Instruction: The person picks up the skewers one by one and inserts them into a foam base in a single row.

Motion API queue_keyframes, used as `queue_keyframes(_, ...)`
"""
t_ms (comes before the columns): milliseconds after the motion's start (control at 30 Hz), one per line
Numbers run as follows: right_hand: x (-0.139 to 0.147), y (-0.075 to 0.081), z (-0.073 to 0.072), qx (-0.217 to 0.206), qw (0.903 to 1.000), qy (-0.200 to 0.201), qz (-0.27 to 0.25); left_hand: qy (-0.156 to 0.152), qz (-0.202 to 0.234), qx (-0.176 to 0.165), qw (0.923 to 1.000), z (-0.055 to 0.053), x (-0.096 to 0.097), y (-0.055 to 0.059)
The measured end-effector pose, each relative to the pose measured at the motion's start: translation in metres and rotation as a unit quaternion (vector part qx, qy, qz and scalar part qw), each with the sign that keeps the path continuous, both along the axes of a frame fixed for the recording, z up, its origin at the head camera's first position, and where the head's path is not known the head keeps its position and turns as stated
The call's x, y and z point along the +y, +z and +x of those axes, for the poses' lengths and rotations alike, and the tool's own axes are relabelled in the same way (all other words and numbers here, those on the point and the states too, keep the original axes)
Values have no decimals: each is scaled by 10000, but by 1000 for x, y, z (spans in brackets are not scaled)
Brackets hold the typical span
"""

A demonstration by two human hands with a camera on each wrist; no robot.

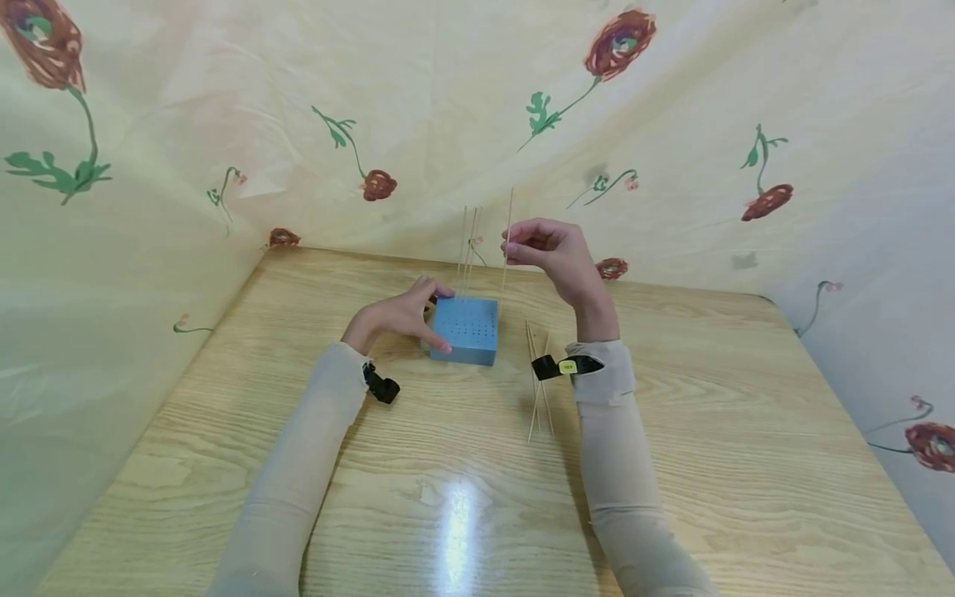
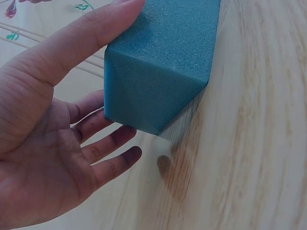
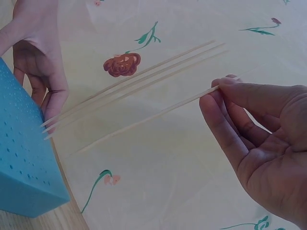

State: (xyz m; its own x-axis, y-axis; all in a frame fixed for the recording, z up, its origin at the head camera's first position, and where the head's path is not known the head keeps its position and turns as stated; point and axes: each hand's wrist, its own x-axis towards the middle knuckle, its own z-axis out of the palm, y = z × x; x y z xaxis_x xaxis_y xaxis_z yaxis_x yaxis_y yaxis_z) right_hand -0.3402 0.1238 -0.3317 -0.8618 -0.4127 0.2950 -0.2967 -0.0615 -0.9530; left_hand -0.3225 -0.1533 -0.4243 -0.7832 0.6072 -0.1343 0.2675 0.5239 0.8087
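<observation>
A blue block [image 1: 464,330] with rows of small holes in its top sits on the table. Three thin wooden skewers [image 3: 139,79] stand upright in holes along its far edge. My left hand [image 1: 403,311] holds the block by its left end, thumb on the near side and fingers round the far side. Between thumb and fingertips my right hand [image 1: 552,253] pinches another skewer [image 3: 144,120], near its upper part. That skewer is held nearly upright above the table, right of the standing ones, and its lower tip is apart from the block.
Several loose skewers [image 1: 534,406] lie crossed on the wooden table [image 1: 403,497], right of the block and partly under the right wrist's camera strap [image 1: 567,366]. A flower-patterned cloth [image 1: 448,99] hangs behind the table and along its sides.
</observation>
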Motion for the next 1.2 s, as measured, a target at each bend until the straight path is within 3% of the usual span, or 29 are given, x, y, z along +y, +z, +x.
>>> queue_keyframes(300, -5, -7, -4, 83, 9999, 5, -124, 7, -17, -31, 10000, -1, -1, 1)
queue_keyframes(867, -26, -29, -12, 224, 9978, -394, -487, 17, -30, -53, 10000, 0, 0, 2)
queue_keyframes(1200, -34, -32, -11, 363, 9960, -638, -509, 4, 16, -81, 10000, 0, 0, 2)
